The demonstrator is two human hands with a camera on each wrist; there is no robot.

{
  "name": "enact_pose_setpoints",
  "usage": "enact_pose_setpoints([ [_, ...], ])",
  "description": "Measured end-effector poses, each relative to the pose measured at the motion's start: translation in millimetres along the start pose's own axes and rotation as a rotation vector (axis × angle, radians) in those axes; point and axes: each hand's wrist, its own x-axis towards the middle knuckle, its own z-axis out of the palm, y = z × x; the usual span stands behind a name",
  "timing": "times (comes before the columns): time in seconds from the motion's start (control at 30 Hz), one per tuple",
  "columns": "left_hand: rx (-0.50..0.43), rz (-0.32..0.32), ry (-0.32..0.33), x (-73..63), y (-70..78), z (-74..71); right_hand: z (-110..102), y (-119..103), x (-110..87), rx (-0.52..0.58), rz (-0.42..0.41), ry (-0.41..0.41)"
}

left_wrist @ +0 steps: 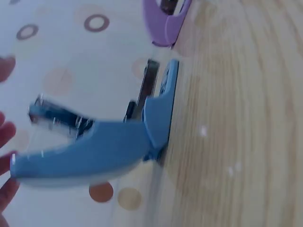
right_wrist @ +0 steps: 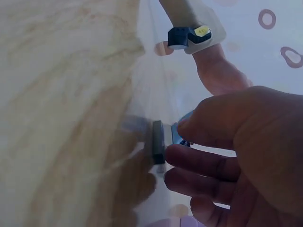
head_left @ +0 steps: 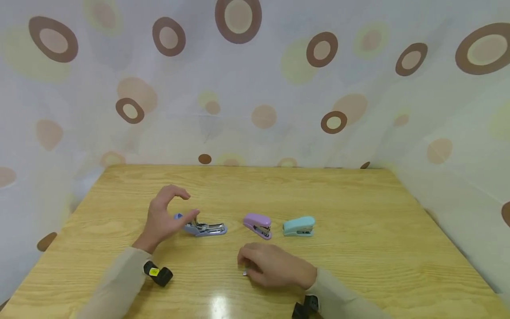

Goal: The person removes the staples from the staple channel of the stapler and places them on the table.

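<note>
A blue stapler (head_left: 207,229) lies on the table with its top swung far back, baring the metal magazine. Close by is my left hand (head_left: 162,218), thumb and fingers spread apart; the thumb overlaps the stapler in the head view. In the left wrist view, fingertips come near the end of the raised blue top (left_wrist: 90,151); contact is unclear. My right hand (head_left: 272,265) is low over the table nearer to me, fingers loosely bent. Beside its fingertips sits a small grey strip, apparently staples (right_wrist: 158,142), with a gap showing between thumb and forefinger.
To the right of the blue stapler stand a purple stapler (head_left: 258,225) and a turquoise stapler (head_left: 299,226), both with their tops down. The wood-grain table (head_left: 358,266) meets a patterned cloth (head_left: 263,88) at its back and sides.
</note>
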Motion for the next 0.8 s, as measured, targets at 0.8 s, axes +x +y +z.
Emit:
enact_pose_setpoints([
  [0.8,0.129,0.076,-0.397,18.5,56.6,77.8,-46.3,55.2,-20.0,0.119,0.184,0.382],
])
